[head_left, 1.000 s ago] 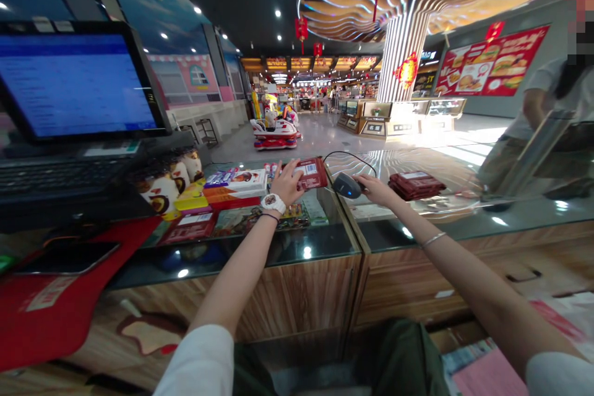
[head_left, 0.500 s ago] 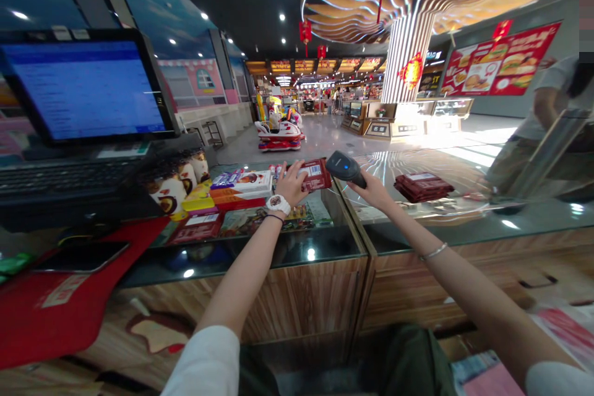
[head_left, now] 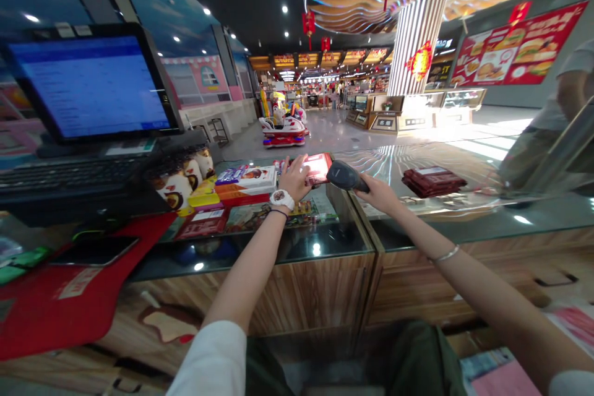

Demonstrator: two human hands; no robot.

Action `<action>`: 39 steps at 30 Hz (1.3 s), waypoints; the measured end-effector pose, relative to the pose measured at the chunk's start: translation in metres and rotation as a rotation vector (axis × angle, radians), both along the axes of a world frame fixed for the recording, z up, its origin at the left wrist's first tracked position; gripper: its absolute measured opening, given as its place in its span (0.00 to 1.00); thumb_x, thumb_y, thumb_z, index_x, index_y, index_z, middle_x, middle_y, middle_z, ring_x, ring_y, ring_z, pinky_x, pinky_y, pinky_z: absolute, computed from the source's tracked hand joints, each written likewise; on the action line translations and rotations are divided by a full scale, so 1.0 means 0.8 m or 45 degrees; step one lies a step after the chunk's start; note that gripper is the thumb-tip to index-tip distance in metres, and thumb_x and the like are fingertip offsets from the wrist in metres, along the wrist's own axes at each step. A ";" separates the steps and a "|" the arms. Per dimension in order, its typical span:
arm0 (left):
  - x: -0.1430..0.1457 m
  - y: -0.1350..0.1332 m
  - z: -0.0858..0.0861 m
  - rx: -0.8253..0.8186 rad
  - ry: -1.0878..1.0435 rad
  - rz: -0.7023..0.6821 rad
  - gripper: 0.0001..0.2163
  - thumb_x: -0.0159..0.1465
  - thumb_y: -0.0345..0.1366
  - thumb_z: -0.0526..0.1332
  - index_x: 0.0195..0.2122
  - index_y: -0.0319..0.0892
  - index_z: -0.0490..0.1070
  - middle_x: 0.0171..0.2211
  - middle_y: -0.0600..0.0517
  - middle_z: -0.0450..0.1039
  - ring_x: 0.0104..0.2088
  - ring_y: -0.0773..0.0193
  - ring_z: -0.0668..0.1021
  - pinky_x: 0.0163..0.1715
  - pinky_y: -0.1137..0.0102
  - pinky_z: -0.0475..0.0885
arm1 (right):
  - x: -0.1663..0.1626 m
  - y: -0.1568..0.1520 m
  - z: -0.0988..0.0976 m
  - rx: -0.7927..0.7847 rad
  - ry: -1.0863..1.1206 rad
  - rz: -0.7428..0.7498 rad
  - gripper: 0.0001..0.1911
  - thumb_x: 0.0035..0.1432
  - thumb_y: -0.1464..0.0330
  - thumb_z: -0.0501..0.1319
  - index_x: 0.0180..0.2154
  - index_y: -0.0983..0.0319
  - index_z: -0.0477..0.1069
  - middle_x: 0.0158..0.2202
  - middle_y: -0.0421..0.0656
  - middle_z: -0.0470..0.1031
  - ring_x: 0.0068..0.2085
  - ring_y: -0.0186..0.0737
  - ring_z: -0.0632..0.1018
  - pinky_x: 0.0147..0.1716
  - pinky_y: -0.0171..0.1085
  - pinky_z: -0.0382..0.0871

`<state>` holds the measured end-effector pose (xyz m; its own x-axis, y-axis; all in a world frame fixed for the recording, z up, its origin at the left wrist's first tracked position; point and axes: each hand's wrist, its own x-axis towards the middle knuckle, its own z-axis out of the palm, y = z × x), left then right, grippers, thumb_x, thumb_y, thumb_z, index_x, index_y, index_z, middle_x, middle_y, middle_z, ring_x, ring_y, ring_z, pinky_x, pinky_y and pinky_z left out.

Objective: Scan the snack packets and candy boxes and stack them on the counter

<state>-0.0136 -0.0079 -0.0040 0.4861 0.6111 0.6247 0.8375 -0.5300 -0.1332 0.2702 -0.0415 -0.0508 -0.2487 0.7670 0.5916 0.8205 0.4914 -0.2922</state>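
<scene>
My right hand (head_left: 378, 194) is wrapped round the handle of a dark barcode scanner (head_left: 342, 174), whose head points left. Right in front of it, a dark red packet (head_left: 319, 166) glows brightly under the scanner's light. My left hand (head_left: 295, 178), with a white watch on the wrist, grips the packet's left side; its thumb is hidden. On the counter left of that hand lie white-and-orange boxes (head_left: 253, 174) and another dark red packet (head_left: 204, 223). A stack of dark red packets (head_left: 432, 180) sits to the right of the scanner.
A monitor (head_left: 93, 86) and black keyboard (head_left: 78, 179) stand at the left, with patterned cups (head_left: 179, 182) beside them. A phone (head_left: 97, 250) rests on a red mat (head_left: 74, 315). Beyond the glass counter (head_left: 297, 241), a person (head_left: 538, 136) is at the right.
The scanner's light now shines on the packet, and the blue light on its body is no longer visible. The view has shifted slightly; both hands keep their holds.
</scene>
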 end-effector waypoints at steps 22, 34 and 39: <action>0.002 -0.001 0.001 0.005 -0.015 -0.008 0.15 0.56 0.34 0.65 0.45 0.44 0.70 0.67 0.40 0.59 0.67 0.46 0.63 0.69 0.44 0.48 | 0.005 -0.002 0.004 0.049 -0.064 0.149 0.31 0.59 0.62 0.59 0.64 0.57 0.60 0.54 0.49 0.73 0.51 0.54 0.76 0.51 0.49 0.70; 0.005 -0.004 0.000 -0.004 0.000 -0.043 0.16 0.56 0.34 0.64 0.46 0.44 0.70 0.68 0.40 0.58 0.68 0.46 0.62 0.70 0.45 0.47 | 0.047 0.031 -0.018 0.087 -0.182 0.064 0.36 0.44 0.81 0.53 0.55 0.56 0.71 0.58 0.47 0.72 0.64 0.56 0.65 0.63 0.67 0.47; 0.008 -0.002 -0.004 -0.005 0.001 -0.061 0.16 0.55 0.33 0.65 0.46 0.44 0.70 0.68 0.41 0.58 0.68 0.46 0.62 0.70 0.45 0.46 | 0.059 0.039 -0.023 -0.039 -0.157 0.057 0.34 0.43 0.80 0.54 0.54 0.59 0.72 0.56 0.52 0.74 0.61 0.60 0.68 0.58 0.68 0.57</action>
<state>-0.0072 -0.0096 -0.0072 0.5156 0.5896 0.6218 0.8110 -0.5700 -0.1320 0.3174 -0.0103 -0.0696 -0.3521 0.7709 0.5307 0.8286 0.5205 -0.2063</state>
